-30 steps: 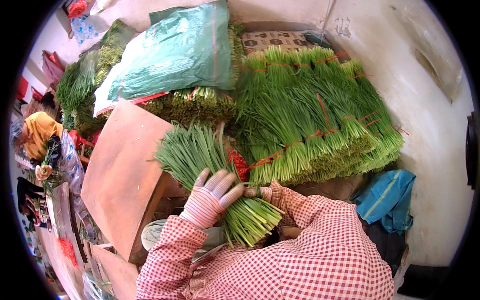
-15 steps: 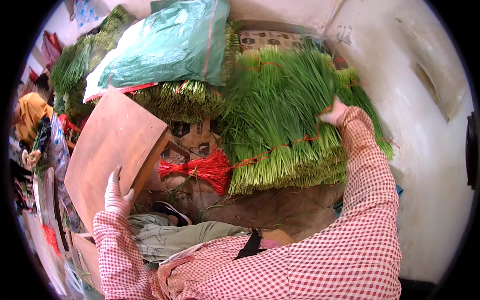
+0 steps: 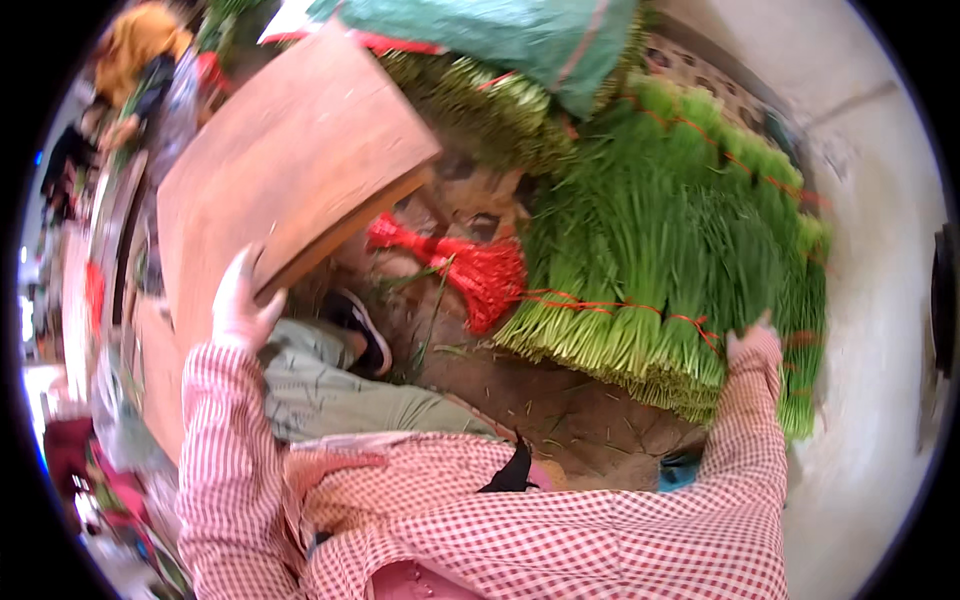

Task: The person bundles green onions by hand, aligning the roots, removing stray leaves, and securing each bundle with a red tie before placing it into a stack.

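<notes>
My left hand point(image 3: 243, 305) rests on the near corner of a brown wooden table point(image 3: 290, 150), fingers stretched along its top and thumb apart. To the right lies a broad stack of green chives point(image 3: 660, 230), pale stem ends toward me, tied in bunches with red ties point(image 3: 580, 302). At the stack's near right side my right hand point(image 3: 752, 340) touches the bunches; its fingers are partly hidden among the leaves and smeared. Between table and stack, a bundle of red tying strips point(image 3: 470, 270) lies on the ground.
A green woven sheet point(image 3: 510, 40) covers another pile of chives point(image 3: 480, 110) at the back. A white wall point(image 3: 880, 300) bounds the right side. My shoe point(image 3: 360, 330) stands near the table. A person in an orange head covering point(image 3: 140, 50) is at the far left.
The view has swung, so the table and chives sit differently in it. My right hand has moved from the top of the bunches down to their near right side. My left hand stays at the table.
</notes>
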Motion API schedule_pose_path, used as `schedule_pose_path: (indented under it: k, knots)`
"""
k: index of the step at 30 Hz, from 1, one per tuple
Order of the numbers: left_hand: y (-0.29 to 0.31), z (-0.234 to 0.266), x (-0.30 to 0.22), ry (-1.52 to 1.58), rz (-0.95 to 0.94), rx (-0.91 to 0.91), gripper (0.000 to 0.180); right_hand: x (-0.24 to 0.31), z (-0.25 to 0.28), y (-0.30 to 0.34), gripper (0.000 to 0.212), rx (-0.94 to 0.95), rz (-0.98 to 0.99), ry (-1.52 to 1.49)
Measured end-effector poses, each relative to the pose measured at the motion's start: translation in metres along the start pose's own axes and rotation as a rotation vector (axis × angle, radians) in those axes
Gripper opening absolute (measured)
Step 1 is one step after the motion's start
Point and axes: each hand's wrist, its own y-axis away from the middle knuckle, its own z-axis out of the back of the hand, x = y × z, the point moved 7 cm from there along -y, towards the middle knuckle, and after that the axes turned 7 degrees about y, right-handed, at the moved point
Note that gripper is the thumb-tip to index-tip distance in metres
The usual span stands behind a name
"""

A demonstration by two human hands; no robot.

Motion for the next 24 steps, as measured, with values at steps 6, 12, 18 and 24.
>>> schedule_pose_path:
  k: [6,12,18,24]
  knots:
    - [-0.044,-0.048,-0.032,-0.226,-0.117,0.126,0.088,0.04,0.018,-0.02,0.086,0.014,0.314,0.556]
    - [-0.082,-0.069,-0.027,-0.426,-0.124,0.205,0.093,0.202,0.088,0.011,0.047,-0.324,0.778,0.086]
    - [-0.094,-0.079,-0.016,-0.406,-0.201,0.153,0.096,0.387,-0.05,0.114,0.034,0.346,1.168,0.002]
    - [-0.099,-0.072,-0.015,-0.365,-0.243,0.085,0.088,0.433,-0.131,0.087,0.041,0.221,0.986,0.436]
